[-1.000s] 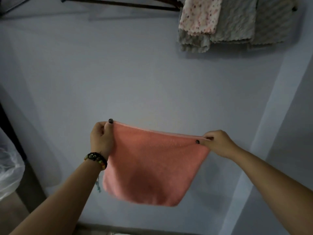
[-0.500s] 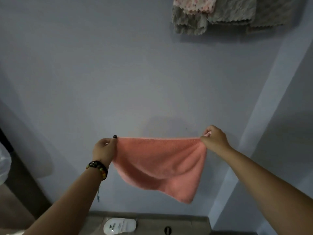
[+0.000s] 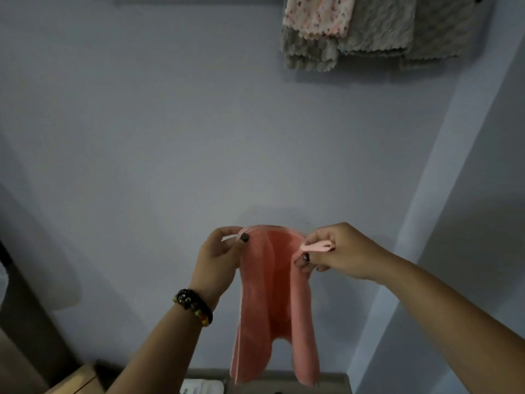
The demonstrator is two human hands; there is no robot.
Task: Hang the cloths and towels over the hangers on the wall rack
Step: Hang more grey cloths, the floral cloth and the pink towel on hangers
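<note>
A pink cloth (image 3: pixel 274 302) hangs in front of the pale wall, folded in on itself so two flaps droop down. My left hand (image 3: pixel 220 253) pinches its top left corner between thumb and fingers. My right hand (image 3: pixel 333 251) pinches the top right corner, where a small pink loop sticks out. The two hands are close together. High on the wall at the upper right hang a floral pink cloth (image 3: pixel 319 15) and grey textured cloths (image 3: pixel 380 27); the rack that carries them is out of the frame.
A wall corner runs down the right side (image 3: pixel 420 223). A grey ledge (image 3: pixel 332 379) with a white item (image 3: pixel 203 386) lies below the cloth. A cardboard box edge (image 3: pixel 76 379) sits at the lower left, beside a dark vertical frame (image 3: pixel 17 294).
My hands have come together, so the pink cloth went from stretched wide to folded with its sides hanging down. The view dipped slightly.
</note>
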